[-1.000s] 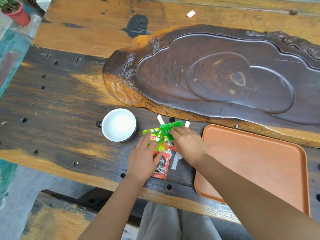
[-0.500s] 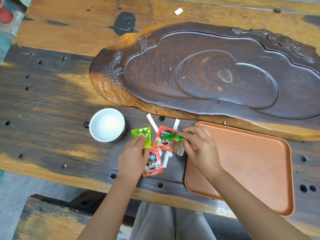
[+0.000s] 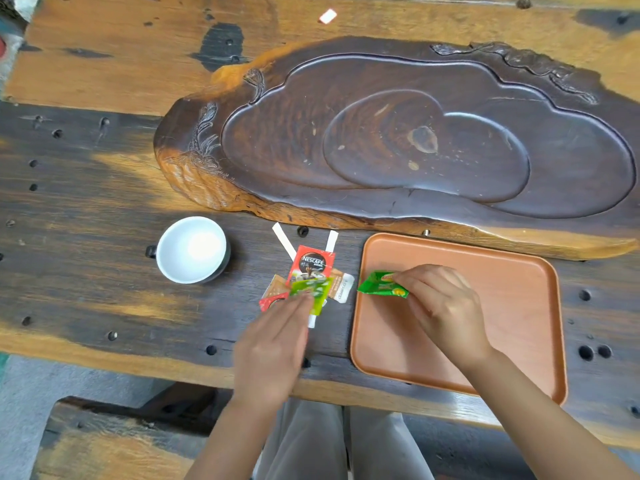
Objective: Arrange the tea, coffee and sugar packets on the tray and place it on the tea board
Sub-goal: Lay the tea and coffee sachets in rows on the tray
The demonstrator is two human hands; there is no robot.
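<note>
Green tea packet [image 3: 382, 284] is pinched in the right hand [image 3: 441, 306] over the orange tray's [image 3: 519, 341] left edge; the blurred left hand's [image 3: 273, 348] fingertips press another green packet [image 3: 313, 289] on the counter [image 3: 86, 237].

Green tea packet [image 3: 381, 284] over orange tray's [image 3: 519, 306] left edge.

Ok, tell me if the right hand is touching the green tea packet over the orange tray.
Touching. Head view: right hand fingertips pinch the green tea packet at its right end.
</note>
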